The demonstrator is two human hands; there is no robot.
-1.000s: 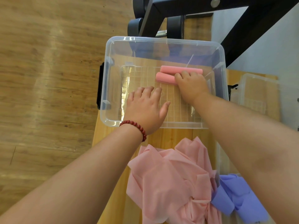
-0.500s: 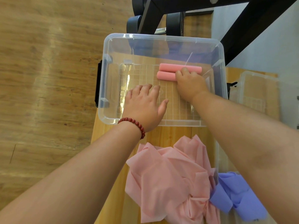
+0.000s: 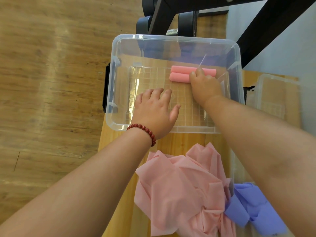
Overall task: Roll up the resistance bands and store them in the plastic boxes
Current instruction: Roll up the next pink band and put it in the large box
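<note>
A clear plastic box (image 3: 112, 93) stands on a wooden bench. Two rolled pink bands lie side by side at its far right: the far roll (image 3: 184, 68) and the near roll (image 3: 178, 77). My right hand (image 3: 204, 86) is inside the box, its fingers curled over the right part of the near roll. My left hand (image 3: 154, 111) lies flat over the box's near edge with fingers spread, holding nothing. Loose pink bands (image 3: 181, 190) are heaped on the bench near me, with a loose purple band (image 3: 253, 206) at their right.
A second clear box (image 3: 277, 100) stands to the right on the bench. A black metal frame (image 3: 256, 26) and dark weight plates (image 3: 186, 23) rise behind the box. Wooden floor (image 3: 51, 82) lies to the left of the narrow bench.
My right hand has pushed the near pink roll up against the far roll. The left hand has stayed on the box's near edge.
</note>
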